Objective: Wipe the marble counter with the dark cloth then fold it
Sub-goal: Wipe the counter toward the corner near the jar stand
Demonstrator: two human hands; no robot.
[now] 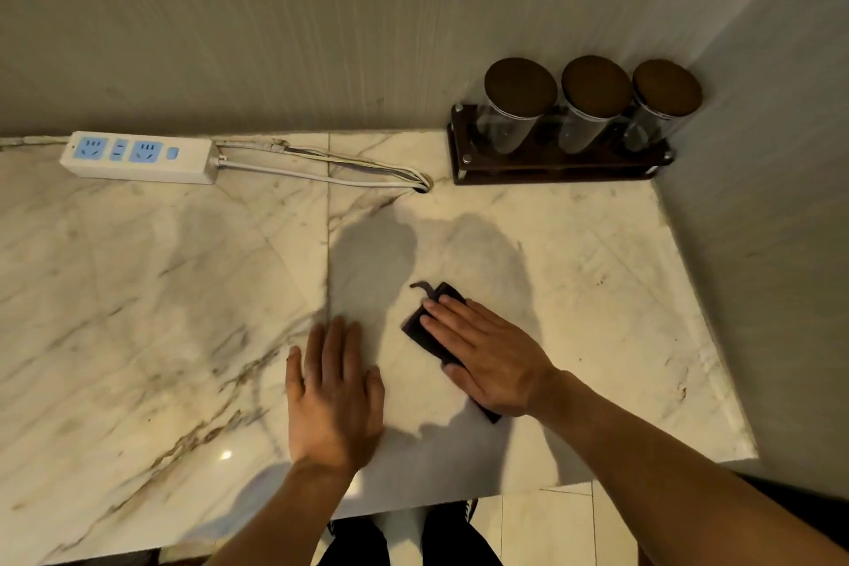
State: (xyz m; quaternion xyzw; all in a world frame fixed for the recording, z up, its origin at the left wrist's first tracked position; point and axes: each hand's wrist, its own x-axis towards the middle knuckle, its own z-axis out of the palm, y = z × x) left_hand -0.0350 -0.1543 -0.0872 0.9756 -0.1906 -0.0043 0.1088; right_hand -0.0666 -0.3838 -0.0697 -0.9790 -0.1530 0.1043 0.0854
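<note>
The dark cloth (419, 330) lies folded small on the marble counter (161, 290), right of centre, with a thin loop sticking out at its far corner. My right hand (487, 356) presses flat on top of it, fingers together, and hides most of the cloth. Only its far-left part and a near corner show. My left hand (334, 391) rests flat on the bare marble just left of the cloth, palm down, fingers slightly apart, holding nothing.
A white power strip (138, 156) with its cables lies at the back left against the wall. A dark wooden rack (551, 172) holding three lidded glass jars stands in the back right corner. The counter's front edge runs just below my forearms.
</note>
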